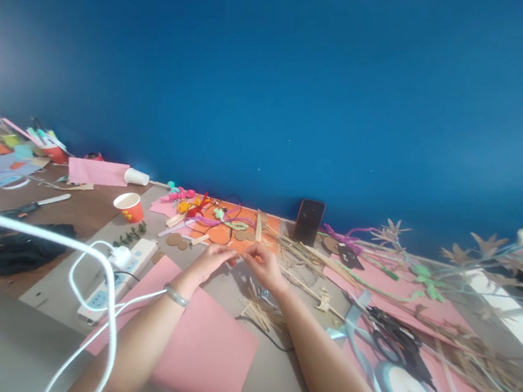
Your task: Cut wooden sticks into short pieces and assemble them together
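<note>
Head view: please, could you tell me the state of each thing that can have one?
Left hand: fingers bent, grip unclear.
Right hand: fingers bent, grip unclear.
Near red cup: upright, uncovered.
Far red cup: upright, holding pens.
White cup: lying on its side.
Phone: propped up, leaning.
Power strip: charger plugged in.

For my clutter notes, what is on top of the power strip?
A white plug, a white cord and a black cord show on the power strip; anything beneath them is covered.

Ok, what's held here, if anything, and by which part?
Can't tell: the left hand and right hand have fingertips close together; anything pinched there is too small to identify.
</note>
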Available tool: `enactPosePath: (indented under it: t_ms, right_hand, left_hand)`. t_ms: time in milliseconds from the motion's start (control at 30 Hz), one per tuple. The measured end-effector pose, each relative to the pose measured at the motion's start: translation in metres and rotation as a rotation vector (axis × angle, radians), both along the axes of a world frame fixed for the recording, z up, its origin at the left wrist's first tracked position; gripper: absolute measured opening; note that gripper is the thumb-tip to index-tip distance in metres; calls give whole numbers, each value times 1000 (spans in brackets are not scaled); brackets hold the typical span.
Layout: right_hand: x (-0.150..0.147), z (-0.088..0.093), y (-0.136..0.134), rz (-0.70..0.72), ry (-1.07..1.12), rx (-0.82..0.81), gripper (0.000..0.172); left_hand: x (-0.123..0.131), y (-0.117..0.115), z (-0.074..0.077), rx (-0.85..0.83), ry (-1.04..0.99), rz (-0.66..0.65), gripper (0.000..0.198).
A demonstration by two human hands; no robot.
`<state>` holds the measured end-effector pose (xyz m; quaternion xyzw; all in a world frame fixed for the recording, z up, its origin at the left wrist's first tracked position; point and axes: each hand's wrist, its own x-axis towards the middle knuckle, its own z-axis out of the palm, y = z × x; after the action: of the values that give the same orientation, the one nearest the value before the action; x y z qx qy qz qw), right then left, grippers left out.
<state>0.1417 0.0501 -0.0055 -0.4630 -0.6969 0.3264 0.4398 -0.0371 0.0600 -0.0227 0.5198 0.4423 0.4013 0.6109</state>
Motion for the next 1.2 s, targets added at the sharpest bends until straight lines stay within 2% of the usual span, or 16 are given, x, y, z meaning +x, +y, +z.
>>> enactPosePath:
  t_ms: [267, 600, 733, 900, 1200]
  right_hand:
    - [1, -4, 3, -1, -20, 21, 18]
    - [1, -2, 3, -24, -25, 23, 18]
    - [3, -1, 5, -51, 13, 32, 19]
    - [0, 0, 2, -12, 30, -9, 21]
    - [0, 0, 2, -36, 24, 11, 21]
  left_hand:
    - [0, -1, -4, -3, 21, -35, 31]
    - [2, -1, -2, -40, 50, 23, 20]
    - [2, 0, -2, -42, 50, 16, 24]
    - [2, 1, -4, 7, 39, -7, 33]
    - [1, 1, -3, -6, 6, -15, 30]
